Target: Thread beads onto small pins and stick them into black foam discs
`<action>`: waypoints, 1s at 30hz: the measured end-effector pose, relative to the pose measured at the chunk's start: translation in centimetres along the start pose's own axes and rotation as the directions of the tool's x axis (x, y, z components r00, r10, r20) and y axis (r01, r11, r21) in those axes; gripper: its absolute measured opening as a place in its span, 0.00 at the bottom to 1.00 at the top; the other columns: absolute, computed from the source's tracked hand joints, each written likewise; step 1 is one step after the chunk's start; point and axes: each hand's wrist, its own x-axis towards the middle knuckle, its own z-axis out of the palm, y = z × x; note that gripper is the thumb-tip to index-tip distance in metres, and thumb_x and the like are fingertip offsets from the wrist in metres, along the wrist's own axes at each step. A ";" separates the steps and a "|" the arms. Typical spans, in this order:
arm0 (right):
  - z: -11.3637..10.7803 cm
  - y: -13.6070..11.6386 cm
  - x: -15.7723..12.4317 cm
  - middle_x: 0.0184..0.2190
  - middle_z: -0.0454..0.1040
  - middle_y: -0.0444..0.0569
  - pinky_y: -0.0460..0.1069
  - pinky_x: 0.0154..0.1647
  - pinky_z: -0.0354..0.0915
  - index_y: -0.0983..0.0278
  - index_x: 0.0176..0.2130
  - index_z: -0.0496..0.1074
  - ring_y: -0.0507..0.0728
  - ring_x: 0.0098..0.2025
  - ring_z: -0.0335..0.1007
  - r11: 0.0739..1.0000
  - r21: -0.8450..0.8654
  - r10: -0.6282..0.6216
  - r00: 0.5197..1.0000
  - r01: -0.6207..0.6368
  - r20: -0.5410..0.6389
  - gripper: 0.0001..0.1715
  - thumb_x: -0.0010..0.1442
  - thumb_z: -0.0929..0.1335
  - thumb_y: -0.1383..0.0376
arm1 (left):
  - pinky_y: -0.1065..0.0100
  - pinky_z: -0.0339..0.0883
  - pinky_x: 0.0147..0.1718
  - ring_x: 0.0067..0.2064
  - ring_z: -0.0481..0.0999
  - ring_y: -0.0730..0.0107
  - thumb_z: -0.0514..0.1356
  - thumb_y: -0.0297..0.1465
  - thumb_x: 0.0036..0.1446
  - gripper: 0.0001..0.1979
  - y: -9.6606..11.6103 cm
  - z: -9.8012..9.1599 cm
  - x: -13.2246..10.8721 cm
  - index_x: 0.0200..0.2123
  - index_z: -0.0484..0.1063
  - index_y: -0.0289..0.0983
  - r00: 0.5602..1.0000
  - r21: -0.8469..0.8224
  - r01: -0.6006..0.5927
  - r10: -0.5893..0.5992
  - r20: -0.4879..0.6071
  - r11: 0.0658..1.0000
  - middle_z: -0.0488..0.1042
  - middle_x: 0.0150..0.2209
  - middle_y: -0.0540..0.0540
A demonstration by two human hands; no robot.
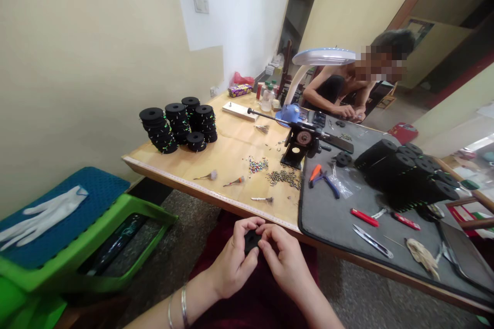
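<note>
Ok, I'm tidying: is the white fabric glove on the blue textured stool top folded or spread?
Spread: the glove lies with its fingers apart across the stool top.

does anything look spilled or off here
Possibly: multicoloured beads and small metallic pieces lie loose on the wooden table with no dish under them, though their separate patches may be deliberate. The leftmost stack of black spools seems to lean left. The black disc in the left hand is too covered to judge.
</note>
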 end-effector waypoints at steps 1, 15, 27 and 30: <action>0.1 0.2 -0.1 0.37 0.75 0.50 0.49 0.42 0.65 0.63 0.29 0.67 0.56 0.40 0.72 0.999 0.033 0.016 1.000 -0.016 -0.006 0.07 0.58 0.65 0.71 | 0.50 0.57 0.56 0.57 0.63 0.56 0.53 0.22 0.57 0.21 0.1 0.0 0.1 0.53 0.52 0.39 1.000 -0.016 0.011 -0.011 -0.004 1.000 0.61 0.54 0.38; 1.1 2.2 0.1 0.38 0.75 0.50 0.42 0.20 0.62 0.64 0.30 0.71 0.51 0.27 0.66 0.807 0.523 0.308 0.951 -0.274 0.023 0.11 0.54 0.70 0.58 | 0.47 0.54 0.58 0.58 0.62 0.56 0.51 0.22 0.59 0.18 0.4 0.0 0.3 0.52 0.51 0.40 0.998 -0.146 0.062 -0.059 0.024 0.987 0.59 0.56 0.38; 1.9 1.4 -1.2 0.38 0.72 0.52 0.50 0.41 0.67 0.61 0.33 0.65 0.57 0.41 0.71 0.989 -0.041 -0.149 0.976 0.144 -0.159 0.06 0.62 0.62 0.70 | 0.53 0.55 0.57 0.56 0.65 0.59 0.53 0.25 0.57 0.14 0.3 0.3 0.6 0.47 0.58 0.39 0.982 -0.377 0.145 -0.180 -0.058 0.915 0.66 0.51 0.41; 2.2 1.6 -1.3 0.39 0.72 0.53 0.50 0.42 0.68 0.61 0.35 0.65 0.58 0.42 0.71 0.982 -0.080 -0.181 0.971 0.170 -0.158 0.07 0.61 0.61 0.71 | 0.55 0.56 0.56 0.54 0.66 0.60 0.53 0.24 0.57 0.13 0.3 0.3 0.6 0.46 0.60 0.38 0.976 -0.368 0.169 -0.207 -0.068 0.914 0.68 0.49 0.42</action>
